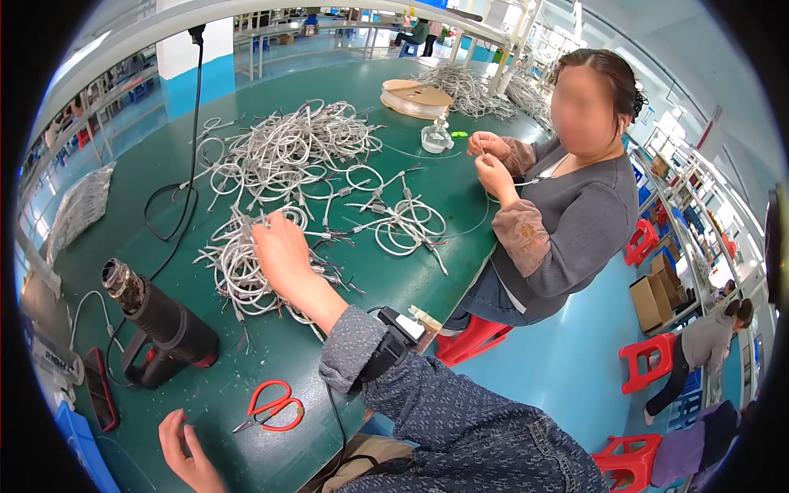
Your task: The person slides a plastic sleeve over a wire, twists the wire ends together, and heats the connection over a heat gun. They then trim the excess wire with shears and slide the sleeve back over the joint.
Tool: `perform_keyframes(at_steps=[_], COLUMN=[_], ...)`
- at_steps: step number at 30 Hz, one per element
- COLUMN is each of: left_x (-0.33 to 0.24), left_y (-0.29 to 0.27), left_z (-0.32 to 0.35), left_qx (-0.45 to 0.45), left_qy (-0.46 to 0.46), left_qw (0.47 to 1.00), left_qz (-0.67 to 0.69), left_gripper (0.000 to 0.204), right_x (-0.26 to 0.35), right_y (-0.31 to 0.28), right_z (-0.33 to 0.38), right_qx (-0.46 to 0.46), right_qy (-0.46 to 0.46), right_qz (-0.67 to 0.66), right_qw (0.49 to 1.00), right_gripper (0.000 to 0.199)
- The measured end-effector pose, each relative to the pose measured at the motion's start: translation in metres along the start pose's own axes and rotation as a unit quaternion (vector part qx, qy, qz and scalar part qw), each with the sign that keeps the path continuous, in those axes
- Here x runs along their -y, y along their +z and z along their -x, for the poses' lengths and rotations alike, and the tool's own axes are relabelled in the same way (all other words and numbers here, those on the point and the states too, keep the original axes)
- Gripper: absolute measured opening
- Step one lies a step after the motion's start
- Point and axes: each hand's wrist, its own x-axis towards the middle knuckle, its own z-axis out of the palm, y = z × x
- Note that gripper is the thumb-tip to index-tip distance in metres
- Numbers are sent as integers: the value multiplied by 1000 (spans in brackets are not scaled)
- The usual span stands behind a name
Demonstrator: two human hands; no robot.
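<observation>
My right hand [283,251] reaches over the nearer pile of coiled grey cables [238,275], its fingers bent around a cable at the pile's upper edge; the fingertips are partly hidden. My left hand [187,456] is near the table's front edge, fingers apart, with nothing in it. To its right lie red-handled scissors [275,406], blades spread a little. Behind the nearer pile rises a larger heap of grey cables [304,144]. A smaller group of coiled cables [411,226] with stripped dark and red wire ends lies to the right.
A black heat gun [168,324] stands at the left, nozzle up, beside a phone [100,390] and a blue bin [86,448]. A black cord [196,123] hangs down onto the green table [345,337]. Farther back are a wire spool [417,97] and a clear bottle [436,136]. A co-worker [567,214] handles a thin cable at the right.
</observation>
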Motion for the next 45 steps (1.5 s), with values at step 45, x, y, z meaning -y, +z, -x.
perform_keyframes(at_steps=[45], left_x=[-68], left_y=[-30], left_z=[-3], left_qx=[38], left_qy=[-36], left_qw=[944], left_qz=[325], left_gripper=[24], right_x=[165], right_y=[-145], right_z=[79], right_qx=[423], right_qy=[12], right_qz=[-586], right_qw=[691], right_gripper=[55])
